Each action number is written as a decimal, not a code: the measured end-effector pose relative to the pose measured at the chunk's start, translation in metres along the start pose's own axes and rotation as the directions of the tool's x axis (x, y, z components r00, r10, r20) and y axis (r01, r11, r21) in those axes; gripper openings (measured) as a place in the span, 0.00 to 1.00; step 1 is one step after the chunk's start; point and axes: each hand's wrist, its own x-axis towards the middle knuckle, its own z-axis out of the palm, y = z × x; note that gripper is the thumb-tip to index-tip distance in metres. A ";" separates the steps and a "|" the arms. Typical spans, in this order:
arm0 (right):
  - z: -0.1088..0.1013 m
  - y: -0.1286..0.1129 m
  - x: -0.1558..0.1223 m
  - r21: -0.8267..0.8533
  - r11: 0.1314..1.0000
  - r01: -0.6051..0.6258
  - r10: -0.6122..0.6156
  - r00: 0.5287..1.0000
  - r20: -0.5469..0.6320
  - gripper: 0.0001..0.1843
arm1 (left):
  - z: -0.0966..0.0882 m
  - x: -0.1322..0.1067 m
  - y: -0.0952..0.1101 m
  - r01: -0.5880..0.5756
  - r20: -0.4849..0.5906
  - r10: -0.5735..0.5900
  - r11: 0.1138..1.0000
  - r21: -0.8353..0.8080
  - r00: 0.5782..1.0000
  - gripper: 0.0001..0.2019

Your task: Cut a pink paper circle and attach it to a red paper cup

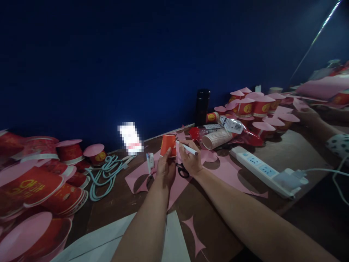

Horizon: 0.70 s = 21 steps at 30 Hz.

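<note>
My left hand (166, 168) is wrapped around a red paper cup (168, 142), which stands upside down in the fingers above pink paper. A white pen (189, 148) is pinched in my right hand (191, 162), its tip at the right side of the cup. Black-handled scissors (183, 171) lie between my two wrists, partly hidden. Just left of my left hand are a capped pen (148, 163) and a small white bottle-like item (152, 160). Pink paper with round cut-outs (226, 171) spreads under both hands.
Several red cups with pink discs (253, 105) crowd the back right; more cups (40, 185) fill the left. A black flask (202, 105), stacked cups (216, 139), a power strip (261, 171) and a coiled cable (102, 178) surround the workspace. At right, another person's hand (308, 114) holds pink paper.
</note>
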 end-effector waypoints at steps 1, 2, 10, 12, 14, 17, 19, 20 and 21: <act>0.000 -0.001 0.000 0.002 1.000 0.005 -0.005 1.000 0.001 0.07 | -0.001 0.000 0.001 0.033 -0.007 -0.033 0.999 -0.030 0.999 0.14; 0.000 -0.001 0.000 0.002 1.000 0.011 -0.011 1.000 0.000 0.07 | -0.001 0.001 0.001 0.056 -0.012 -0.057 0.997 -0.053 0.998 0.13; 0.000 -0.001 -0.001 -0.011 0.998 0.061 -0.060 0.998 0.024 0.08 | -0.005 0.001 0.003 0.106 -0.006 -0.108 0.987 -0.117 0.994 0.10; 0.000 0.000 -0.002 -0.008 0.998 0.057 -0.057 0.998 0.023 0.08 | -0.006 0.001 0.003 0.118 -0.021 -0.121 0.985 -0.125 0.992 0.09; 0.000 0.000 -0.002 -0.004 0.998 0.058 -0.058 0.998 0.013 0.08 | -0.007 0.002 0.004 0.121 -0.025 -0.125 0.984 -0.130 0.992 0.08; 0.001 -0.001 -0.001 0.003 0.997 0.078 -0.078 0.997 0.001 0.07 | -0.008 0.002 0.005 0.108 -0.024 -0.112 0.985 -0.137 0.993 0.08; 0.001 -0.001 -0.001 0.007 0.996 0.084 -0.084 0.996 -0.003 0.07 | -0.007 0.002 0.005 0.106 -0.023 -0.111 0.984 -0.143 0.994 0.07; 0.001 -0.001 -0.002 0.007 0.997 0.082 -0.082 0.997 -0.003 0.07 | -0.007 0.001 0.005 0.109 -0.023 -0.113 0.983 -0.148 0.993 0.07; 0.001 0.000 -0.002 0.008 0.997 0.078 -0.078 0.997 -0.002 0.07 | -0.007 0.001 0.005 0.113 -0.020 -0.118 0.982 -0.152 0.993 0.07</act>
